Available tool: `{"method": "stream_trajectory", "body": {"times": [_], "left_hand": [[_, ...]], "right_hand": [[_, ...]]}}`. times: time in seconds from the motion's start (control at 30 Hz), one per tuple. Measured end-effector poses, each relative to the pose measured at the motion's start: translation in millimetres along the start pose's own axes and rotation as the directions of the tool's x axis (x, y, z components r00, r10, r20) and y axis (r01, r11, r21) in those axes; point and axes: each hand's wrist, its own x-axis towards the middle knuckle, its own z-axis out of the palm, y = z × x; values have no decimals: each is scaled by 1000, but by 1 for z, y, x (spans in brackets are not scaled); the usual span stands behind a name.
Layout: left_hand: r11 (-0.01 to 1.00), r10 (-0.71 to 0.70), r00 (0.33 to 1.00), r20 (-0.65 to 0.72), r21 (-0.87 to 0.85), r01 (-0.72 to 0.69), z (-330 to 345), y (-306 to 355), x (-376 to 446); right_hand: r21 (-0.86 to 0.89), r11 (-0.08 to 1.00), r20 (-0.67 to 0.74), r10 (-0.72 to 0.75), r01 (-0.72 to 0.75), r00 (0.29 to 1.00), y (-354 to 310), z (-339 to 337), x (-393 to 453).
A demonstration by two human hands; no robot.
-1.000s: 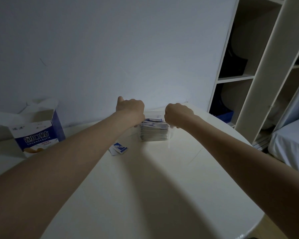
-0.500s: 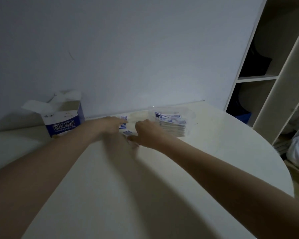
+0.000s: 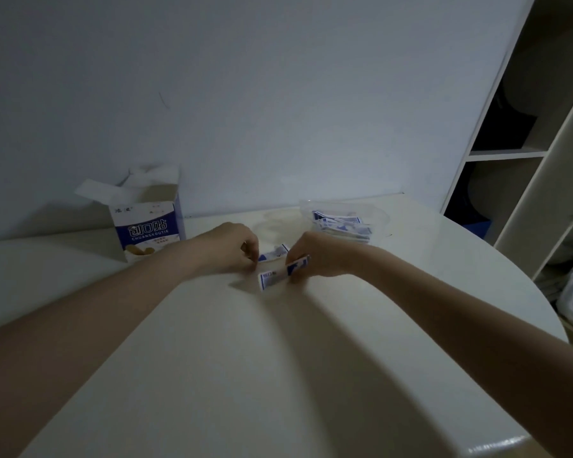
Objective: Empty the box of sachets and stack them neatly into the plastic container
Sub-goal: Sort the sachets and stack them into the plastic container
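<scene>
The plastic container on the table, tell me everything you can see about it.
The plastic container is clear and shallow, open on top, sitting upright on the white table near the wall, beyond the right hand. A stack of blue-and-white sachets fills its left part. Neither hand touches it.

The room is dim and looks blue-grey. Long dark shadows lie on the table (image 3: 411,292) under both arms. A small bright shine sits on the table edge, far this side of the hands. The box (image 3: 146,226) throws a soft shadow on the wall (image 3: 245,94). The sachets are a bit blurry. Lines of the shelf (image 3: 543,160) lean at the edge.
</scene>
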Motion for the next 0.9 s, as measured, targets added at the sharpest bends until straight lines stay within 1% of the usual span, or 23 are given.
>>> {"method": "stream_trajectory", "body": {"times": [0.07,0.1,0.17,0.23,0.27,0.3,0.33,0.4,0.43,0.47,0.5,0.57,0.63,0.67,0.7,0.73,0.8,0.83,0.87,0.9], "left_hand": [[998,-66,997,-46,-23,65,4,3,1],[992,-124,992,-22,-25,123,4,4,2],[976,-213,976,45,-25,215,2,4,4],[971,-238,969,68,-13,239,0,6,5],[971,-236,969,66,-8,237,-1,7,5],[975,-221,974,58,-16,222,0,6,6],[979,-198,979,48,-31,200,-1,5,5],[980,-159,986,52,-112,164,-6,2,3],[979,-148,987,60,-135,155,-11,1,2],[980,-135,989,60,-142,142,-17,1,0],[983,-117,991,62,-138,124,-23,4,-3],[990,-64,996,69,-120,72,-33,10,-6],[999,-10,995,96,-46,14,-37,20,-5],[999,16,995,94,-35,-12,-37,25,-3],[999,32,995,90,-40,-29,-36,31,-2],[998,51,996,75,-50,-47,-35,36,-2],[996,67,996,53,-58,-64,-31,40,-2],[997,58,996,63,-54,-55,-28,39,-3],[999,34,994,102,-34,-31,-24,36,-3],[1000,13,988,152,1,-13,-18,33,-4]], "right_hand": [[150,988,17,44,-46,999,1,-9,-7],[214,974,31,69,-74,997,1,-12,-10],[269,954,62,116,-128,991,3,-16,-13],[301,942,61,137,-150,989,5,-16,-15],[335,928,44,156,-161,987,5,-14,-16],[360,919,-8,176,-161,984,6,-14,-16],[352,925,-101,191,-144,976,8,-15,-16],[263,962,-322,164,-78,933,10,-20,-13],[227,972,-390,144,-57,910,11,-24,-13],[198,979,-420,125,-44,899,10,-27,-13],[156,987,-431,101,-36,897,7,-29,-13],[8,1000,-423,-15,20,906,0,-29,-12],[-132,988,-357,-126,83,925,-10,-23,-6],[-187,979,-320,-141,83,937,-17,-19,-4],[-229,971,-292,-131,64,947,-22,-16,-2],[-249,968,-296,-116,40,948,-24,-14,0],[-241,970,-352,-84,-3,932,-21,-13,1],[-226,974,-383,-73,-17,921,-17,-14,0],[-209,978,-392,-64,-22,918,-12,-14,-3],[-202,979,-376,-59,-20,925,-7,-14,-6]]}}
